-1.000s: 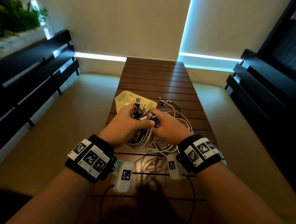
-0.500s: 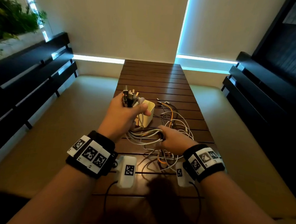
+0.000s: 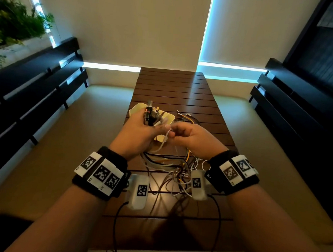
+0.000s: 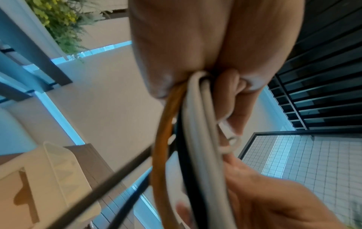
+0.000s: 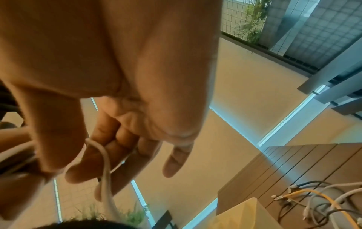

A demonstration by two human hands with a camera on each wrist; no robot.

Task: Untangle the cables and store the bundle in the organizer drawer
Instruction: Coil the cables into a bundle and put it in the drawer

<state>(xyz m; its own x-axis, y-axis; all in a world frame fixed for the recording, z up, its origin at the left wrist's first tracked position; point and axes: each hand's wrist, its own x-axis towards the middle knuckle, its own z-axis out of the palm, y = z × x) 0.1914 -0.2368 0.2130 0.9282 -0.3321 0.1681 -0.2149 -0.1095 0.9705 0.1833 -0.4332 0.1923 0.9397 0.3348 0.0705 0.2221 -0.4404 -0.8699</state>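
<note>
My left hand [image 3: 142, 130] grips a bunch of cable plugs [image 3: 152, 115] just above the pale yellow organizer drawer [image 3: 170, 117]. In the left wrist view orange, white and black cables [image 4: 195, 124] hang from its fist. My right hand [image 3: 192, 136] is right beside it, and thumb and forefinger pinch a thin white cable [image 5: 104, 156] close to the left thumb. The rest of the cable tangle [image 3: 175, 170] droops from both hands onto the wooden table [image 3: 174, 87]. Loose orange and grey cable ends [image 3: 184, 116] lie to the right of the drawer.
The slatted table is narrow, with a beige floor on both sides. Dark slatted benches [image 3: 37, 90] run along the left and right. A plant [image 3: 14, 23] stands at the far left. Wrist camera leads [image 3: 117, 220] hang near the table's front edge.
My right hand has risen from the low cable loops to the left thumb and now pinches a thin white cable. The left hand still holds the plugs over the drawer.
</note>
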